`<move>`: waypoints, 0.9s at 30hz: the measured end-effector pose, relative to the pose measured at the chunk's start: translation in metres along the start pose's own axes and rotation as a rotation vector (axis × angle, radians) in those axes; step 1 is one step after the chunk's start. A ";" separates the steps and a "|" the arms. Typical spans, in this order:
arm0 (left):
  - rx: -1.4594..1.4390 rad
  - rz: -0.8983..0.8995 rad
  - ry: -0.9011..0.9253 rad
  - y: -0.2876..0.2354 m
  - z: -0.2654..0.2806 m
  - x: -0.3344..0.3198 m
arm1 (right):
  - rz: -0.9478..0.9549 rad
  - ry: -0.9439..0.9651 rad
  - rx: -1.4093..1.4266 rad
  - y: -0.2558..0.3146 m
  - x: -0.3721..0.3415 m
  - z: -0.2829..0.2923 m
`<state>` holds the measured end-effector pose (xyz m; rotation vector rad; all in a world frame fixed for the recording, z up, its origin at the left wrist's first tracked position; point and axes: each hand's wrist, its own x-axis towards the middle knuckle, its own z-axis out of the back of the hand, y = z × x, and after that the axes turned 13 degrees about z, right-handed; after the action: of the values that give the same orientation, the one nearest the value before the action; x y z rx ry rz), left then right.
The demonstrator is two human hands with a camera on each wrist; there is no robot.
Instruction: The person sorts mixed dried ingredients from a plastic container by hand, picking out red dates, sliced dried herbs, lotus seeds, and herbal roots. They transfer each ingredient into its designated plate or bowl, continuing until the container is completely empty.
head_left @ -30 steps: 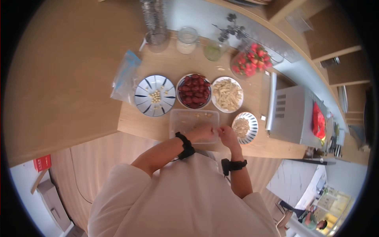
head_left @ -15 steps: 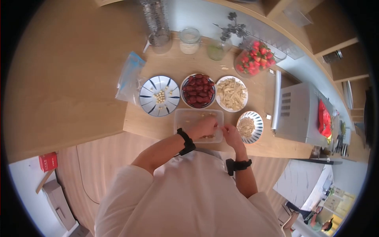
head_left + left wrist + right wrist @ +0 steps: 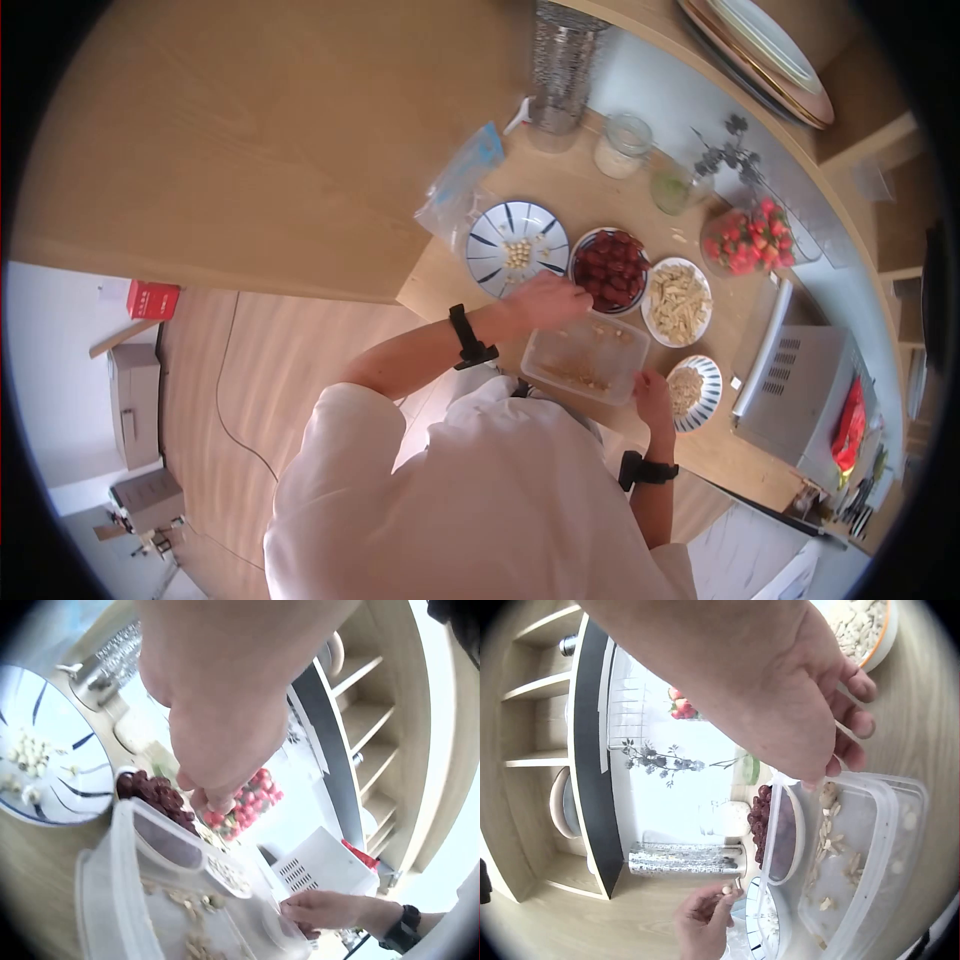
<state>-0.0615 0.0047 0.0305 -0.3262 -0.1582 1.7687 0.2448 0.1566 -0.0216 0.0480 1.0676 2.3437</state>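
Observation:
My left hand (image 3: 548, 298) hovers at the near-right edge of the blue-striped plate (image 3: 487, 247), beside the bowl of red dates (image 3: 612, 270). In the right wrist view, its thumb and finger pinch a small pale lotus seed (image 3: 727, 889). More lotus seeds (image 3: 517, 254) are heaped mid-plate. My right hand (image 3: 655, 395) is at the right end of the clear plastic box (image 3: 570, 350), fingers bent, thumb and forefinger close together right at the rim. I cannot tell whether they pinch anything. Pale broken pieces (image 3: 829, 844) lie scattered over the box floor.
Right of the dates stands a plate of pale sliced pieces (image 3: 678, 302); nearer is a striped bowl of pale flakes (image 3: 697, 393). Behind are a zip bag (image 3: 460, 180), glass jar (image 3: 622, 147) and strawberries (image 3: 748, 240). A silver appliance (image 3: 805, 385) stands at the right.
My left hand has left the box and my right hand and moved up-left to the striped plate. My right hand stays by the box's right end. The head view has turned.

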 end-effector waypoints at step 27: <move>-0.574 0.620 -0.274 0.103 -0.048 -0.036 | -0.072 -0.111 -0.108 0.007 -0.008 -0.011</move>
<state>-0.1360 -0.0562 -0.0389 -0.5867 -0.8448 2.3587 0.2457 0.1417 -0.0227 0.0964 0.8739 2.3009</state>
